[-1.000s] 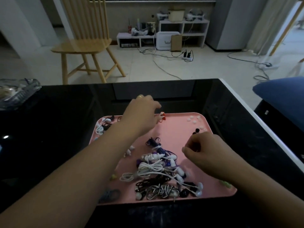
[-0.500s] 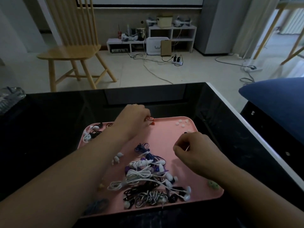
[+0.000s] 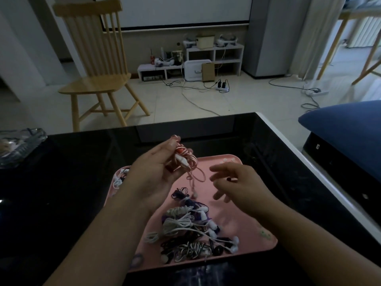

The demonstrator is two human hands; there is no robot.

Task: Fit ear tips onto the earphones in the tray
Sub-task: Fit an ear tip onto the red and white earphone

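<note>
A pink tray (image 3: 237, 213) lies on the black table (image 3: 72, 172). My left hand (image 3: 152, 174) is raised above the tray's far side and grips a coiled red-and-white earphone set (image 3: 183, 157), one bud dangling down on its cord. My right hand (image 3: 241, 186) hovers beside it with fingers spread, a small black ear tip (image 3: 228, 178) pinched at the thumb. A tangled pile of white, purple and black earphones (image 3: 191, 230) fills the tray's near half. Loose white ear tips (image 3: 228, 159) sit in the far right corner.
More earphones (image 3: 120, 178) lie at the tray's far left edge. A clear plastic bag (image 3: 18, 145) rests on the table's left side. A wooden chair (image 3: 97, 65) stands beyond the table, and a blue cushion (image 3: 346, 137) is to the right.
My left hand has lifted the red-and-white earphones off the tray's far edge and turned palm up. My right hand rose from the tray and spread its fingers. The camera tilted up.
</note>
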